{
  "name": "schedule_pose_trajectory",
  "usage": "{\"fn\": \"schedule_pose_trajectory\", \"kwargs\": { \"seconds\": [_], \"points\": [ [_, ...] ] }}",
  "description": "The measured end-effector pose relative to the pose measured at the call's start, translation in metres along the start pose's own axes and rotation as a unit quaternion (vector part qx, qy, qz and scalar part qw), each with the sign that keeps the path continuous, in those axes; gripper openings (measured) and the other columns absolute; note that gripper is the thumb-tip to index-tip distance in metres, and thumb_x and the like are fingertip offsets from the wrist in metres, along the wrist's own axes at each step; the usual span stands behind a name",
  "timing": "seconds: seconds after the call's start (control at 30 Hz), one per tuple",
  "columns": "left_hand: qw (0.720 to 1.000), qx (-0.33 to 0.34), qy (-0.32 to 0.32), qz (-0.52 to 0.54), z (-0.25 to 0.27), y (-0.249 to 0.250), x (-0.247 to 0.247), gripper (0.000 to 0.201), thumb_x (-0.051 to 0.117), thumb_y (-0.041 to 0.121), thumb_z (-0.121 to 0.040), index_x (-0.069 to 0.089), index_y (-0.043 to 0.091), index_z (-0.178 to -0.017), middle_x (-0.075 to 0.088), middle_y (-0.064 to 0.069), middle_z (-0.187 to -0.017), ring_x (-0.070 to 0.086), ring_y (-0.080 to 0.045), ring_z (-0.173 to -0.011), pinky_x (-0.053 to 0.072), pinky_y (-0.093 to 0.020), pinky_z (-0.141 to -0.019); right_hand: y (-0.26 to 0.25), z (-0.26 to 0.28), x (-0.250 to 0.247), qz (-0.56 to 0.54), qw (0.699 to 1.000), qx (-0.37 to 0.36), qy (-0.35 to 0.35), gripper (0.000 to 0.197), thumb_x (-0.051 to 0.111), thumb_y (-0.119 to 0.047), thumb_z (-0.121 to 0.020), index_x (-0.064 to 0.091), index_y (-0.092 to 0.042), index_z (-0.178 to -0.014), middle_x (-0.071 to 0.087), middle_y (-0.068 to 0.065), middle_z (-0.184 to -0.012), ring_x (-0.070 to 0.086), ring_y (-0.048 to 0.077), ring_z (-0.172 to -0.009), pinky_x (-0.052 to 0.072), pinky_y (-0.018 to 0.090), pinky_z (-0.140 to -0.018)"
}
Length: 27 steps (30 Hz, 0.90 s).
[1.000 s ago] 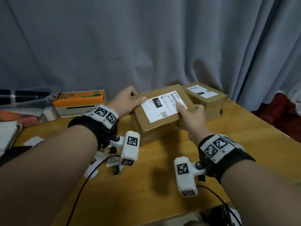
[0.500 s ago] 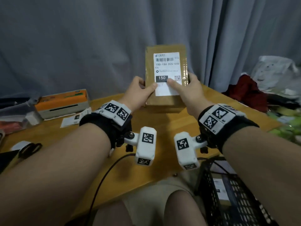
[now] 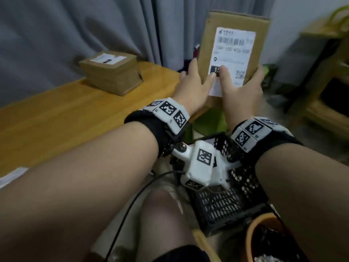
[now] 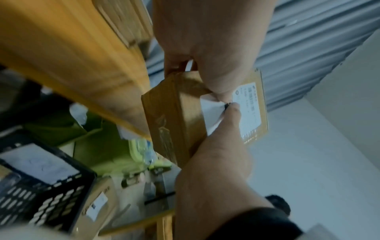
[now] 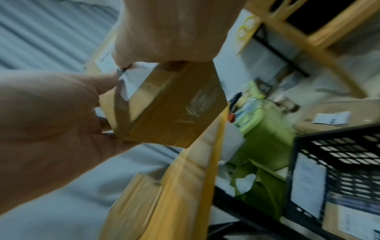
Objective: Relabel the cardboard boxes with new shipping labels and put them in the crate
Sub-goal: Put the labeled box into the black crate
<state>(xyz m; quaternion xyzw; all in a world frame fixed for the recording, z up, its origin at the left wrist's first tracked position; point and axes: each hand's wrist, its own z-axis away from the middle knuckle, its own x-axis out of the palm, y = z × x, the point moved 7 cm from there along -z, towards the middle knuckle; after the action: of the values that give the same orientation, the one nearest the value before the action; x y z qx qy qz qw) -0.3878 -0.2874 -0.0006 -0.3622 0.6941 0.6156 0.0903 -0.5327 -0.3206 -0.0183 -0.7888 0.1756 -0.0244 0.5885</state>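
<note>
I hold a brown cardboard box [image 3: 234, 21] upright in the air past the table's right edge, its white shipping label [image 3: 233, 53] facing me. My left hand [image 3: 198, 80] grips its left side and my right hand [image 3: 238, 89] its right side, both thumbs pressed on the label's lower part. The wrist views show the same box [image 4: 168, 123] [image 5: 174, 110] clamped between both palms. Below my wrists on the floor stands the black mesh crate [image 3: 226, 205] [image 5: 339, 146], with labelled boxes inside. A second labelled box [image 3: 111, 76] sits on the wooden table [image 3: 56, 114].
A grey curtain hangs behind the table. A green bag [image 3: 207, 121] lies on the floor beyond the crate. A wooden piece of furniture [image 3: 324, 106] stands at the right, and an orange-brown pot [image 3: 264, 235] sits by my right forearm.
Both hands lifted the box off the table, turned it upright and carried it right, past the table edge and above the crate. My view swung right with it.
</note>
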Motion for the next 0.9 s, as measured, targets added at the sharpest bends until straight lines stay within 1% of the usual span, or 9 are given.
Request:
{"fn": "schedule_pose_trajectory", "kwargs": {
  "seconds": [0.17,0.33,0.4,0.5,0.57,0.63,0.7,0.77,0.9],
  "points": [
    [0.99,0.034,-0.135,0.013,-0.012,0.007,0.122,0.062,0.044,0.04,-0.091,0.023,0.022,-0.146,0.044,-0.01,-0.14,0.047,-0.025,-0.125,0.041,-0.043,-0.104,0.089,-0.027,-0.067,0.082,0.991,0.068,0.076,0.089,0.054,-0.073,-0.068,0.03,-0.025,-0.139,0.061,-0.006,-0.122,0.059,0.017,-0.11,0.048,0.038,-0.093],
    [0.975,-0.024,-0.209,0.072,0.001,-0.031,0.194,0.049,0.04,0.026,-0.099,0.025,0.016,-0.145,0.051,-0.007,-0.136,0.053,-0.021,-0.118,0.045,-0.039,-0.101,0.166,-0.037,-0.085,0.148,0.983,0.094,0.05,0.083,0.058,-0.07,-0.069,0.032,-0.028,-0.135,0.061,-0.006,-0.121,0.06,0.017,-0.109,0.049,0.039,-0.092],
    [0.969,-0.077,-0.222,0.082,0.002,-0.062,0.213,0.049,0.036,0.032,-0.1,0.026,0.015,-0.145,0.052,-0.008,-0.135,0.055,-0.022,-0.116,0.046,-0.041,-0.1,0.194,-0.039,-0.078,0.171,0.98,0.098,0.012,0.087,0.062,-0.069,-0.066,0.031,-0.024,-0.134,0.06,-0.004,-0.122,0.059,0.018,-0.109,0.05,0.043,-0.091],
    [0.949,-0.166,-0.223,0.149,0.004,-0.113,0.233,0.063,0.023,0.063,-0.092,0.04,0.024,-0.139,0.056,-0.004,-0.132,0.055,-0.02,-0.118,0.043,-0.045,-0.103,0.23,-0.043,-0.056,0.232,0.967,0.084,-0.062,0.098,0.071,-0.064,-0.064,0.029,-0.014,-0.137,0.044,0.007,-0.131,0.047,0.024,-0.122,0.043,0.041,-0.099],
    [0.925,-0.249,-0.216,0.188,0.007,-0.146,0.244,0.073,0.011,0.073,-0.086,0.043,0.032,-0.137,0.056,-0.003,-0.134,0.053,-0.022,-0.122,0.041,-0.045,-0.105,0.25,-0.042,-0.032,0.294,0.943,0.079,-0.136,0.112,0.071,-0.067,-0.062,0.019,-0.012,-0.144,0.037,0.013,-0.137,0.038,0.031,-0.129,0.037,0.044,-0.102],
    [0.902,-0.321,-0.202,0.208,0.009,-0.178,0.254,0.075,0.005,0.07,-0.087,0.047,0.026,-0.131,0.059,-0.009,-0.129,0.056,-0.026,-0.118,0.041,-0.043,-0.104,0.271,-0.036,-0.003,0.363,0.904,0.073,-0.214,0.126,0.064,-0.078,-0.057,-0.001,-0.021,-0.149,0.033,0.016,-0.142,0.034,0.035,-0.131,0.036,0.049,-0.102],
    [0.887,-0.36,-0.194,0.213,0.01,-0.201,0.264,0.073,0.004,0.068,-0.089,0.054,0.023,-0.118,0.064,-0.008,-0.116,0.062,-0.022,-0.101,0.048,-0.036,-0.091,0.295,-0.028,0.022,0.41,0.867,0.069,-0.274,0.132,0.056,-0.087,-0.051,-0.015,-0.031,-0.147,0.029,0.019,-0.142,0.033,0.037,-0.129,0.036,0.052,-0.099],
    [0.883,-0.381,-0.197,0.188,0.006,-0.227,0.277,0.077,0.002,0.067,-0.089,0.054,0.019,-0.12,0.064,-0.005,-0.108,0.06,-0.015,-0.086,0.043,-0.026,-0.072,0.325,-0.02,0.042,0.451,0.83,0.078,-0.32,0.133,0.056,-0.089,-0.05,-0.022,-0.036,-0.144,0.019,0.021,-0.147,0.029,0.039,-0.131,0.033,0.054,-0.1],
    [0.867,-0.412,-0.231,0.158,-0.001,-0.27,0.304,0.088,0.0,0.069,-0.087,0.047,0.011,-0.133,0.054,-0.016,-0.134,0.052,-0.025,-0.123,0.035,-0.028,-0.09,0.388,-0.013,0.061,0.482,0.794,0.13,-0.348,0.133,0.061,-0.083,-0.053,-0.027,-0.037,-0.142,0.006,0.022,-0.151,0.021,0.041,-0.135,0.032,0.056,-0.102]
  ]
}}
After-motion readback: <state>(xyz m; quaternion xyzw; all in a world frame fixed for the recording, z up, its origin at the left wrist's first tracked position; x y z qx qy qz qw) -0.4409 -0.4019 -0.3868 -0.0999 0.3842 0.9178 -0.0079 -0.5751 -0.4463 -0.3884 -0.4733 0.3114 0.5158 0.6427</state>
